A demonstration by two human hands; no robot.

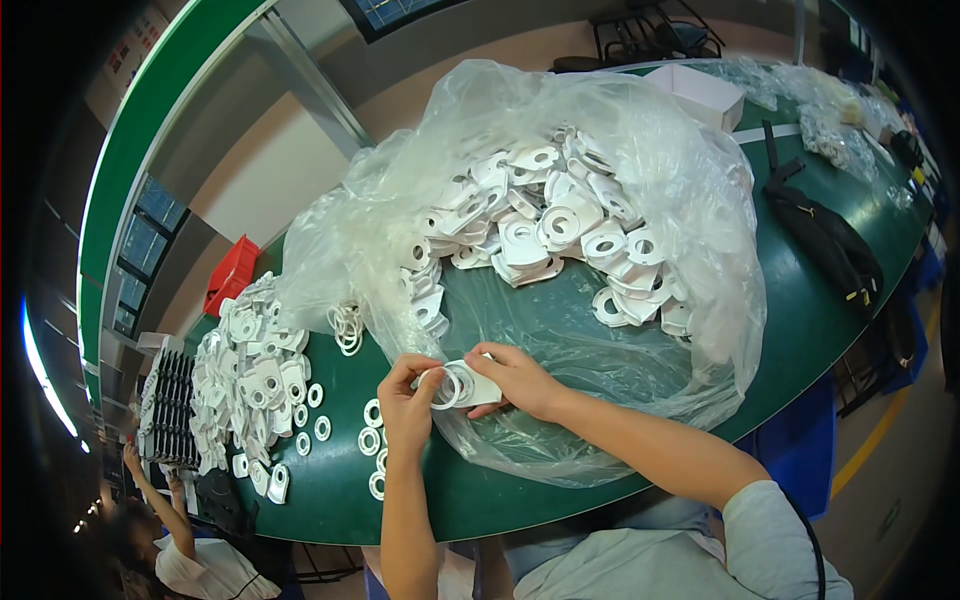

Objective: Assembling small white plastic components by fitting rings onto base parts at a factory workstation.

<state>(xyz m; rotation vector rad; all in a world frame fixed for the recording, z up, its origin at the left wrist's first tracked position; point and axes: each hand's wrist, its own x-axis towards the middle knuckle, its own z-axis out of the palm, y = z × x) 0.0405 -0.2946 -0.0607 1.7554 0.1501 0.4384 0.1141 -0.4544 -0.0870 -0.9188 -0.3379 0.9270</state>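
We have both hands closed on work above the near edge of the table: our left hand (408, 395) pinches a white ring (443, 400) against a flat white plate (484, 384), and our right hand (522, 380) grips the plate's other end. Ring and plate are together over the near left part of a clear plastic bag (715, 340), which lies spread on the table (335, 500).

The surface is smooth and dark green, its edge bowed by the lens. Inside the bag we see a heap of white plates (520, 235) with round holes. To the left, another white heap (250, 370) covers the table, with loose rings (322, 428) beside it. A short column of rings (370, 440) sits near our left wrist, and a bundle of white loops (347, 330) lies against the bag. Farther left are a red bin (233, 275) and stacked black pieces (168, 405).

A white box (700, 95) stands behind the bag, and a black pouch (825, 240) lies to the right. Around us are a green frame (108, 190), dark chairs (660, 40) against the far wall, a yellow floor line (862, 455), and a co-worker (205, 568) at lower left.
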